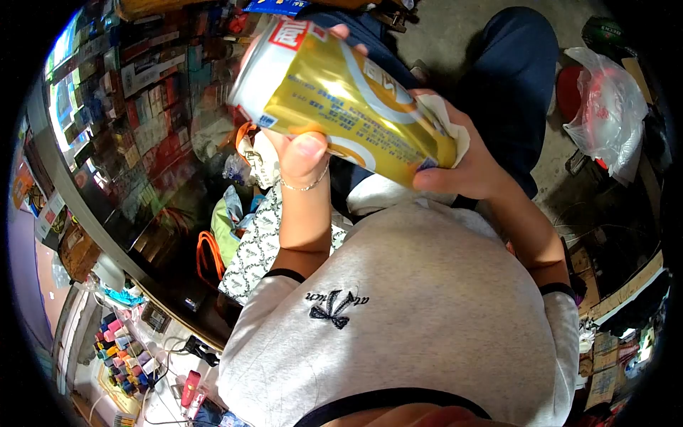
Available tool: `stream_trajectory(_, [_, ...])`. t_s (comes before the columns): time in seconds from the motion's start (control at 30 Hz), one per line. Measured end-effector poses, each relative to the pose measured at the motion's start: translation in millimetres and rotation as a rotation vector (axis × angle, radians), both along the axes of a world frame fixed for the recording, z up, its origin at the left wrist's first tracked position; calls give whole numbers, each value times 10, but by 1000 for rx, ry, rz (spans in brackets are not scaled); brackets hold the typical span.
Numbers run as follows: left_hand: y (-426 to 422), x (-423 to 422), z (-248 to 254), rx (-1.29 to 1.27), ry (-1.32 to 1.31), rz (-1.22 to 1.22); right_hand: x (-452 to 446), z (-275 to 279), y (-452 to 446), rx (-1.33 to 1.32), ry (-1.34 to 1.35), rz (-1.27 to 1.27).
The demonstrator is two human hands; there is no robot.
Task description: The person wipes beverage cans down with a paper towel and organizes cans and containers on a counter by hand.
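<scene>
A large gold can (356, 107) with a white band, red label and printed text is held tilted in front of my chest, its silver end toward the upper left. My left hand (306, 151) grips the can near that silver end, thumb underneath and fingertips showing over the top edge. Around the lower right end is my right hand (473, 160), its thumb on the can's side. A piece of white paper or cloth (449, 121) lies between my right palm and the can.
Shelves or a glass case of small boxes (153, 107) fill the left. A patterned white bag (252, 245) is beside my left arm, near an orange loop (208, 256). Colourful thread spools (121, 356) lie lower left. A clear plastic bag (612, 114) is at upper right.
</scene>
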State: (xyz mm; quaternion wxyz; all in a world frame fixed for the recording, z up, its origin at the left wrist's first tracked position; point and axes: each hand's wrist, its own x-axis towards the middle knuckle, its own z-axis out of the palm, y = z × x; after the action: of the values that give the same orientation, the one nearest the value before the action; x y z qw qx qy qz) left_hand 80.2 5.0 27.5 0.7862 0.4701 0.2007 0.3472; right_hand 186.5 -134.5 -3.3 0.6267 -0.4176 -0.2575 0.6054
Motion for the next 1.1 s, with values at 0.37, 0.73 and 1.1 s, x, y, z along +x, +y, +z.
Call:
stream_trajectory(0.37, [72, 156, -168, -216, 467, -451, -295, -26, -28, -95, 788, 340])
stream_trajectory(0.73, [-33, 245, -324, -1071, 278, -965, -436, 57, -85, -306, 657, 384])
stream_trajectory(1.1, [-213, 229, -448, -321, 166, -986, -153, 305, -65, -551, 453, 714])
